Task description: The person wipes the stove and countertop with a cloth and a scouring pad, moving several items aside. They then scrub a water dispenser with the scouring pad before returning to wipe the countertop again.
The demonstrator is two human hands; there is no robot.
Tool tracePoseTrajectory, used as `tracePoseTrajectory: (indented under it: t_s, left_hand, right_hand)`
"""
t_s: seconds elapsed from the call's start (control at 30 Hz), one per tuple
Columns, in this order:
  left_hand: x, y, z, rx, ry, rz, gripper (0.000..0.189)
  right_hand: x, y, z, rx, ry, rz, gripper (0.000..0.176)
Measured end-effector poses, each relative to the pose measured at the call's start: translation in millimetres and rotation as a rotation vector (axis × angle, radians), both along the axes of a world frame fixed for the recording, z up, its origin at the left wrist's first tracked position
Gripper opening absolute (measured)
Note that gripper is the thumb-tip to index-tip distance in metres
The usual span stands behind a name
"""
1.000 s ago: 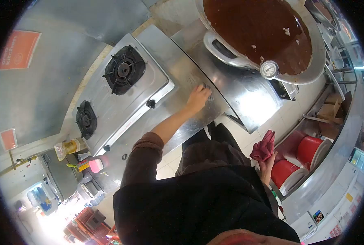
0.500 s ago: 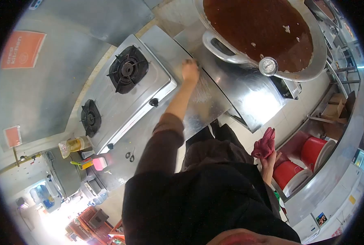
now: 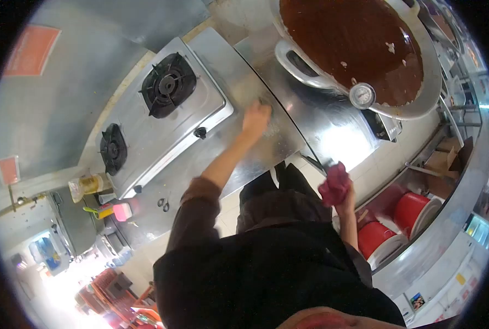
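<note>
Head view: the right hand [image 3: 346, 203] grips a bunched dark-red cloth [image 3: 334, 184], held clear of the steel counter [image 3: 277, 145], perhaps to keep it off the smeared metal. The left hand [image 3: 256, 118] is lowered to the counter, a small greyish thing [image 3: 265, 102] at its fingertips (too blurred to tell whether it is gripped). Left of that hand sits the stove [image 3: 145, 131]; to its right, beyond the seam, is a wide pot [image 3: 433, 82] of brown contents [image 3: 360, 44], its dial thermometer [image 3: 362, 96] at the rim, presumably for easy reading.
</note>
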State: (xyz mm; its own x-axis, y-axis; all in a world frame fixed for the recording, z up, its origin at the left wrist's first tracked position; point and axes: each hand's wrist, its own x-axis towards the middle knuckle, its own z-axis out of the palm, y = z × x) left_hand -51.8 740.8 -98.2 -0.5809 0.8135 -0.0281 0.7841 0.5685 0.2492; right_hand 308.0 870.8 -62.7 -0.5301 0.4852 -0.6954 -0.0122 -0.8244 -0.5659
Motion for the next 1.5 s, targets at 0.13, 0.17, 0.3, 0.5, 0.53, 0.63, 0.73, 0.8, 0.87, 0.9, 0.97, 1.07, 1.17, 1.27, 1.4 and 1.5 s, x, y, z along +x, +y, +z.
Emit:
tracePoseTrajectory:
  t_s: [0.13, 0.17, 0.3, 0.5, 0.53, 0.63, 0.73, 0.8, 0.87, 0.9, 0.97, 1.07, 1.17, 1.27, 1.4, 1.5]
  left_hand:
    - [72, -86, -21, 0.219, 0.042, 0.073, 0.036]
    - [81, -108, -21, 0.217, 0.016, 0.214, 0.038]
    - [123, -212, -21, 0.182, -0.039, 0.826, 0.032]
    - [183, -303, -21, 0.218, 0.008, 1.398, 0.026]
    - [184, -306, -19, 0.201, -0.008, 1.416, 0.026]
    - [182, -306, -22, 0.195, 0.012, 1.311, 0.022]
    - [178, -302, -29, 0.096, 0.082, 1.364, 0.021]
    - [179, -306, -28, 0.079, 0.083, 1.327, 0.021]
    - [176, -306, -27, 0.075, 0.086, 1.291, 0.021]
    - [175, -304, -23, 0.088, 0.085, 1.286, 0.020]
    - [176, -301, -17, 0.105, 0.081, 1.275, 0.020]
    - [171, -300, -17, 0.122, 0.104, 1.239, 0.019]
    - [175, -307, -22, 0.116, 0.087, 1.220, 0.020]
    - [177, -309, -27, 0.104, 0.087, 1.246, 0.021]
    - [174, -304, -19, 0.116, 0.034, 1.294, 0.021]
    - [175, -309, -22, 0.087, 0.056, 1.266, 0.021]
  right_hand:
    - [-116, -25, 18, 0.842, -0.105, 0.537, 0.043]
    - [-140, -25, -13, 1.767, -0.135, 0.605, 0.048]
    - [-244, -39, -74, 2.062, -0.348, 0.742, 0.049]
    - [-509, -3, -123, 2.274, -0.063, 0.673, 0.055]
    - [-548, 4, -122, 2.313, 0.001, 0.708, 0.051]
    - [-601, 14, -129, 2.356, 0.303, 0.817, 0.045]
    - [-547, 11, -117, 2.150, 0.576, 1.005, 0.042]
    - [-451, -5, -91, 2.005, 0.310, 1.391, 0.041]
    - [-327, -25, -96, 1.784, 0.407, 1.242, 0.042]
    - [-268, -36, -83, 1.700, 0.346, 1.329, 0.045]
    - [-191, -38, -70, 1.799, 0.526, 1.632, 0.051]
    - [-200, -28, -72, 1.906, 0.479, 1.637, 0.047]
    - [-306, -24, -85, 1.988, 0.247, 1.204, 0.050]
    - [-452, -13, -106, 2.174, 0.239, 0.787, 0.041]
    - [-506, -25, -103, 2.160, 0.274, 0.809, 0.037]
    - [-447, -37, -122, 2.026, 0.301, 0.864, 0.045]
